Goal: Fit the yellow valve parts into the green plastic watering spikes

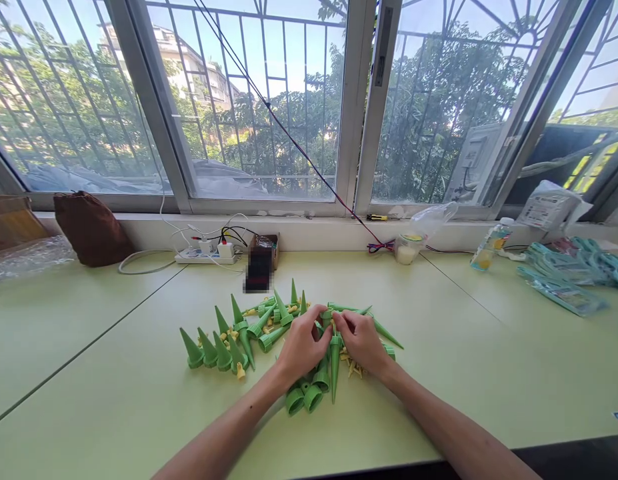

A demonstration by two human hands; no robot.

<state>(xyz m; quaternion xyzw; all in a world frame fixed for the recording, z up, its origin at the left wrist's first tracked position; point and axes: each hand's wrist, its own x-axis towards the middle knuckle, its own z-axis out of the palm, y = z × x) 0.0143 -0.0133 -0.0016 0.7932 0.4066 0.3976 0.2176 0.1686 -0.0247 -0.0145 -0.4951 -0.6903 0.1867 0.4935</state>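
My left hand [303,341] is closed around a green plastic cone-shaped spike [327,316], its capped end showing between thumb and fingers. Against that end, my right hand [363,341] is pinched; a small yellowish bit seems to show at its fingertips, too small to make out. Below the hands lie several more green spikes [335,370], some with open round ends [313,399] toward me. Small yellow plastic pieces [356,367] are scattered under my right hand. To the left, several green cones [191,349] stand points up in a row, with a yellow piece [241,371] beside them.
Behind the pile are a phone-like dark object [259,270] and a power strip [203,255] with cables. A brown bag [91,229] sits at the back left. Along the back right stand a jar [407,250], a bottle [491,245] and teal packaged items [563,280].
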